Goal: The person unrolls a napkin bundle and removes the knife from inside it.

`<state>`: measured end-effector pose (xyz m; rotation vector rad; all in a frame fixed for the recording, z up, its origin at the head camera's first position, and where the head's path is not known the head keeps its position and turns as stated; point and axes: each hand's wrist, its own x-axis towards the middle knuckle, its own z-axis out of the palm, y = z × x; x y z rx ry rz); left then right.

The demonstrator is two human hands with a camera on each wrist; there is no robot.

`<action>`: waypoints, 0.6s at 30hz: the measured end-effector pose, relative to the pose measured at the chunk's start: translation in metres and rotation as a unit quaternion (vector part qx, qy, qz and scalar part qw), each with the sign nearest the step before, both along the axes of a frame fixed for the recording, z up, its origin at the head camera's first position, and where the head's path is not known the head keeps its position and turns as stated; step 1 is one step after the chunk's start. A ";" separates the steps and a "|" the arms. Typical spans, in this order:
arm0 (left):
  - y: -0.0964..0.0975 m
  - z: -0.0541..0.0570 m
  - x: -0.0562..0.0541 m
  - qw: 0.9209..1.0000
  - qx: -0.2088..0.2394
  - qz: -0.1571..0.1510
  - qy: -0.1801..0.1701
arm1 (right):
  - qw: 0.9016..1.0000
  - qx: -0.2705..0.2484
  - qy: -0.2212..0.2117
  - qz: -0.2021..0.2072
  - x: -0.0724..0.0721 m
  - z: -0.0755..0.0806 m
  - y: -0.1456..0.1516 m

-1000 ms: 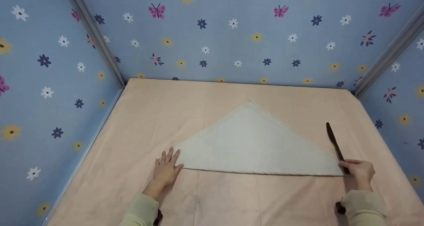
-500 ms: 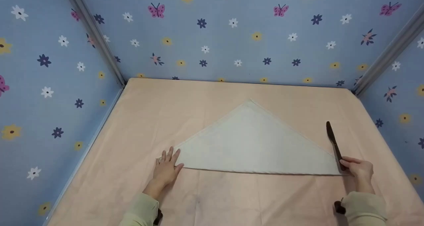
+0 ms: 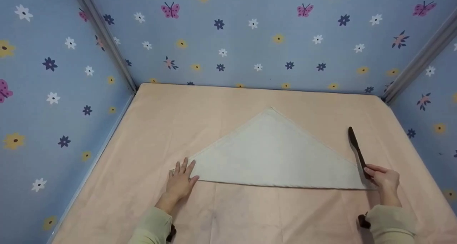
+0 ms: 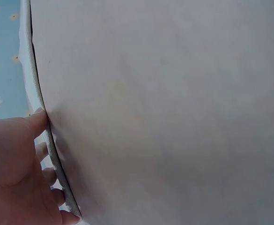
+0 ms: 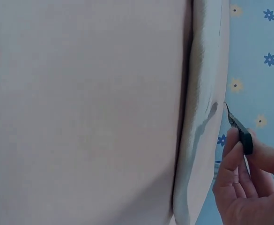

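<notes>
A pale cloth (image 3: 275, 154), folded into a triangle, lies flat with its long folded edge toward me. My left hand (image 3: 180, 183) rests on its left corner with the fingers spread. In the left wrist view the thumb and fingertips of that hand (image 4: 19, 164) touch the cloth's folded edge (image 4: 57, 159). My right hand (image 3: 385, 181) pinches a dark table knife (image 3: 357, 149) by one end, above the cloth's right corner. In the right wrist view the knife (image 5: 242, 133) stands off the cloth, held between the thumb and fingers of the hand (image 5: 249, 187), and a shadow falls on the cloth.
A peach tablecloth (image 3: 157, 119) covers the table. Blue patterned panels (image 3: 235, 33) close it in at the back, left and right, with grey posts (image 3: 107, 40) at the back corners.
My right hand has lifted the knife from the cloth's right corner and shifted it slightly left and away from me. The left hand stays on the left corner.
</notes>
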<state>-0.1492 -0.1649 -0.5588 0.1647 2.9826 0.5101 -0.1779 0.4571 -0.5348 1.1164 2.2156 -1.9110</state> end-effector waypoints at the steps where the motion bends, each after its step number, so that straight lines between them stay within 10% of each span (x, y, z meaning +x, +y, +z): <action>1: 0.000 0.000 0.000 1.000 0.000 0.000 0.000 | 1.000 -0.004 0.007 0.000 -0.003 -0.004 0.002; 10: 0.001 0.002 -0.001 1.000 -0.001 0.002 -0.006 | 0.998 0.013 0.059 0.004 -0.034 -0.045 0.012; 18: -0.002 -0.001 0.000 1.000 0.015 -0.004 0.002 | 0.996 -0.041 0.082 0.019 -0.042 -0.010 -0.022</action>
